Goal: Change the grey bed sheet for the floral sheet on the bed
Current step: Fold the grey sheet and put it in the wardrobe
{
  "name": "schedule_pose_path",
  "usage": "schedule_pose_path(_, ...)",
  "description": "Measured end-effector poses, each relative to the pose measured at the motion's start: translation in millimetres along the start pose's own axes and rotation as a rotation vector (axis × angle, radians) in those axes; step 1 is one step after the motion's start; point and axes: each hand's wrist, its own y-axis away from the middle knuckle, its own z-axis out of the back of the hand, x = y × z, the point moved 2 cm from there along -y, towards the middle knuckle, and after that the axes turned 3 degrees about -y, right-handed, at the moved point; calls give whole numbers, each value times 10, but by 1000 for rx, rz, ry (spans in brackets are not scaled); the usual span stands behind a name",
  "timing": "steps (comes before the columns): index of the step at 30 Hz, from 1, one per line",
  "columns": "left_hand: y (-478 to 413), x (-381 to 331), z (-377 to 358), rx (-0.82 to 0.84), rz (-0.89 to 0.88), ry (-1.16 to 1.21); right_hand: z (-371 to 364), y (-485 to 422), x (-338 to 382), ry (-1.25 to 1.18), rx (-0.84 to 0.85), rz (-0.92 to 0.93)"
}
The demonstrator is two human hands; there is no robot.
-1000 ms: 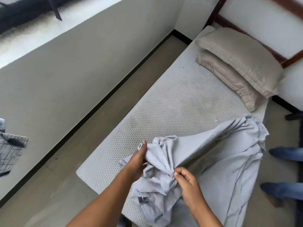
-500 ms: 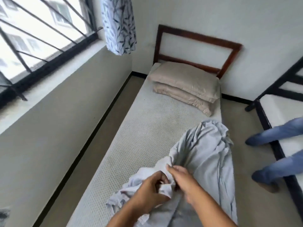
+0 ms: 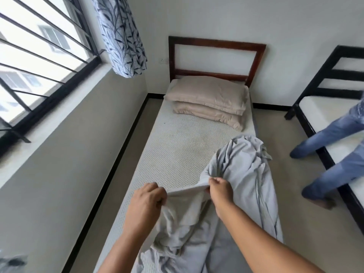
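The grey bed sheet (image 3: pixel 244 174) lies bunched along the right half of the bare white mattress (image 3: pixel 177 152) and hangs over its near end. My left hand (image 3: pixel 147 201) grips one part of the sheet's edge. My right hand (image 3: pixel 220 189) grips the same edge a short way to the right, so a taut strip of cloth spans between my two fists. Two beige pillows (image 3: pixel 208 99) are stacked at the head of the bed, below the brown headboard (image 3: pixel 216 44). No floral sheet is in view.
A grey wall with a barred window (image 3: pixel 39 56) and a leaf-print curtain (image 3: pixel 122 36) runs along the left, with a narrow floor strip beside the bed. A second, black-framed bed (image 3: pixel 325 107) stands at right; another person's jeans-clad legs (image 3: pixel 334 154) reach from it to the floor.
My view has lifted from the mattress toward the headboard and window. My hands have drawn apart along the sheet's edge, stretching it between them, where before they held bunched cloth close together.
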Motion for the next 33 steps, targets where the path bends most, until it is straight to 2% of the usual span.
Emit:
schedule_pose_path(2, -19, 15, 101, -170, 49, 51, 46, 13, 124, -72, -9, -3)
schedule_pose_path(4, -34, 62, 86, -180, 106, 10, 70, 1, 203, -119, -3, 13)
schedule_pose_path(5, -40, 100, 51, -106, 133, -33, 73, 5, 225, -140, 10, 13)
schedule_pose_path(8, 2, 176, -38, 310, 169, -238, 54, 110, 281, -210, 80, -8)
schedule_pose_path(9, 15, 172, -66, 450, 190, -273, 32, 160, 290, -224, 112, -13)
schedule_pose_path(10, 22, 137, -103, 516, 204, -238, -1, 202, 279, -233, 149, -8)
schedule_pose_path(12, -16, -8, -200, 463, 216, -50, -93, 340, 267, -253, 222, 8)
schedule_pose_path(15, -148, -294, -395, 416, 215, 98, -207, 558, 276, -262, 324, 35)
schedule_pose_path(18, -233, -402, -427, 334, 352, 329, -172, 626, 291, -236, 383, 164)
schedule_pose_path(21, -248, -410, -330, 268, 488, 652, -16, 548, 330, -73, 417, 310)
schedule_pose_path(23, -282, -441, -185, 262, 478, 732, 69, 506, 389, 72, 495, 419)
schedule_pose_path(25, -371, -439, 6, 277, 396, 729, 94, 473, 455, 190, 614, 539)
schedule_pose_path(27, -473, -446, 224, 333, 290, 733, 118, 447, 545, 244, 715, 516)
schedule_pose_path(29, -563, -466, 442, 386, 204, 710, 194, 403, 717, 337, 744, 477)
schedule_pose_path(33, -664, -510, 836, 324, 132, 713, 307, 296, 1080, 777, 773, 486)
